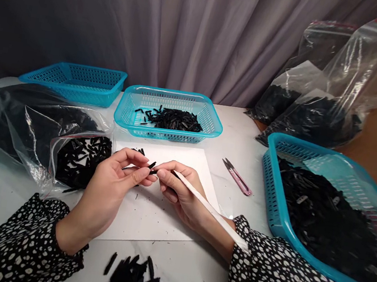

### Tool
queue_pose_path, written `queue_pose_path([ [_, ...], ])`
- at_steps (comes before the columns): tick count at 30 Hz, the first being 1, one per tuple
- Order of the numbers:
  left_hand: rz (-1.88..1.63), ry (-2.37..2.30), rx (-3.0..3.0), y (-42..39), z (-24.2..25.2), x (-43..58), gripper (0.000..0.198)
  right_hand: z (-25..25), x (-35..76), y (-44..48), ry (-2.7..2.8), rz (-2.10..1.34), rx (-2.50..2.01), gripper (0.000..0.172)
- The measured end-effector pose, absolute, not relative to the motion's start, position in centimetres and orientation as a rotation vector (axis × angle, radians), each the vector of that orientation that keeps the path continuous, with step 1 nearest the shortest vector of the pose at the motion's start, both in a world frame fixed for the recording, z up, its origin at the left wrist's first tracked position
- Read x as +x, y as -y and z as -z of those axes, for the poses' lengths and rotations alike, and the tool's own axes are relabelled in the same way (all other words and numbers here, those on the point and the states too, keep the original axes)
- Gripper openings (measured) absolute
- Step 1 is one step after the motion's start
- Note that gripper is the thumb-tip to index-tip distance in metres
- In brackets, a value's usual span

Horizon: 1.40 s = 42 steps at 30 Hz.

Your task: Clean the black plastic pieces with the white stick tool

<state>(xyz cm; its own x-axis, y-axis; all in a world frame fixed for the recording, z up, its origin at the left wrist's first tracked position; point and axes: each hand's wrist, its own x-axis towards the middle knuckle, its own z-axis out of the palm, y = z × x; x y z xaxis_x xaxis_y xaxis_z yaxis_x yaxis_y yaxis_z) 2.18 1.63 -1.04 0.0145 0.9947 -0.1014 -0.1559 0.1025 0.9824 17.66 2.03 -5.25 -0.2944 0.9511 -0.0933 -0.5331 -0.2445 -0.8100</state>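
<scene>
Over the white paper sheet (pixel 164 223), my left hand (pixel 113 186) pinches a small black strip (pixel 152 165) between thumb and fingers. Close beside it, my right hand (pixel 181 187) is closed, its fingertips at the end of a small black piece (pixel 153 172). A long, slim white tool (pixel 213 211) with a dark tip lies in my right hand and runs back along the wrist; its exact kind is unclear. A pile of black strips (pixel 127 279) sits on the table in front of me. Black crumbs dot the paper.
Black strips fill a blue basket (pixel 269 192) at right and partly cover another blue basket (pixel 166 133) at the back. A third blue basket (pixel 109 100) stands back left. Pink thread snips (pixel 238 177) lie right of the paper. Plastic bags (pixel 35 136) (pixel 321 114) hold black pieces.
</scene>
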Motion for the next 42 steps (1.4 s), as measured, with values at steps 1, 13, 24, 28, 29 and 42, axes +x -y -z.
queue_pose_path([
  [1, -1.197, -1.136, 1.005, -1.62, 1.02, 2.20, 0.024, 5.33, 17.68, -2.05, 0.826, -1.754, -0.730, 0.025],
  [13, -1.135, -1.139, 0.894, -1.27, 0.71, 2.60, 0.032, 5.24, 17.60, -2.06, 0.806, -1.744, -0.767, 0.029],
  [24, -1.174, -1.167, 0.871, -1.44, 0.72, 2.40, 0.036, 5.67, 17.73, -2.33, 0.816, -1.765, -0.722, 0.025],
  [28, -1.194, -1.176, 0.876, -1.58, 0.82, 2.39, 0.037, 5.62, 17.79, -2.35, 0.811, -1.793, -0.707, 0.027],
  [29, -1.196, -1.173, 0.873, -1.61, 0.79, 2.38, 0.037, 5.58, 17.80, -2.33, 0.811, -1.798, -0.708, 0.027],
  [42, -1.147, -1.186, 0.910, -1.39, 0.41, 2.45, 0.036, 5.52, 17.89, -2.63, 0.678, -1.881, -0.648, 0.024],
])
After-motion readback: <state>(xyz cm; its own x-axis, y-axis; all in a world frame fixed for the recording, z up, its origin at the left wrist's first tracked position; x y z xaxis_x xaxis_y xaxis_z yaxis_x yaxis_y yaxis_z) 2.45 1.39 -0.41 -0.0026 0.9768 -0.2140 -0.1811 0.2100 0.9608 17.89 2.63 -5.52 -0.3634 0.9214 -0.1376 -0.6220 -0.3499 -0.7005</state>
